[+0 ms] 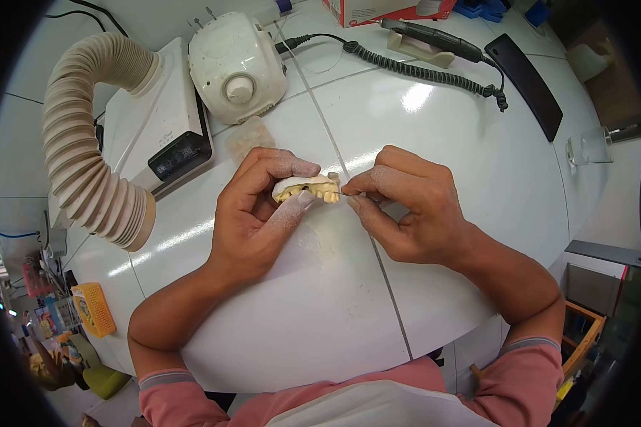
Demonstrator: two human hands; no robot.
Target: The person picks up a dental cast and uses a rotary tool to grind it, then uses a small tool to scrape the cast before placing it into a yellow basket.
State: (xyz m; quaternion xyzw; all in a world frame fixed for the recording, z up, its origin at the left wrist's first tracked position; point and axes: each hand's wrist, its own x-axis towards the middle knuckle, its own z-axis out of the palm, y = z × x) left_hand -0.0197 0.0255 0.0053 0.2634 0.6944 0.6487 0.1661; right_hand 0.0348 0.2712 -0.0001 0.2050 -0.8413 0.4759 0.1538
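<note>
Between the thumb and fingers of my left hand [253, 213] is a dental cast [286, 189], with a white base and a row of yellowish teeth turned toward me. White dust coats the fingertips of both hands. My right hand [420, 206] is at the cast's right end, thumb and index finger pinched on a thin dark pin-like tool [345, 194]. Its tip meets the end teeth; most of it is hidden in the fingers. Pale powder [324, 242] lies on the white tiled tabletop [299, 320] under the cast.
A ribbed suction hose [78, 142] curves from a white unit on the left. Beside it stand a control box with a knob [238, 89] and a small clear container [251, 139]. A handpiece [434, 39] rests on its stand at the back; a glass [590, 147] is far right.
</note>
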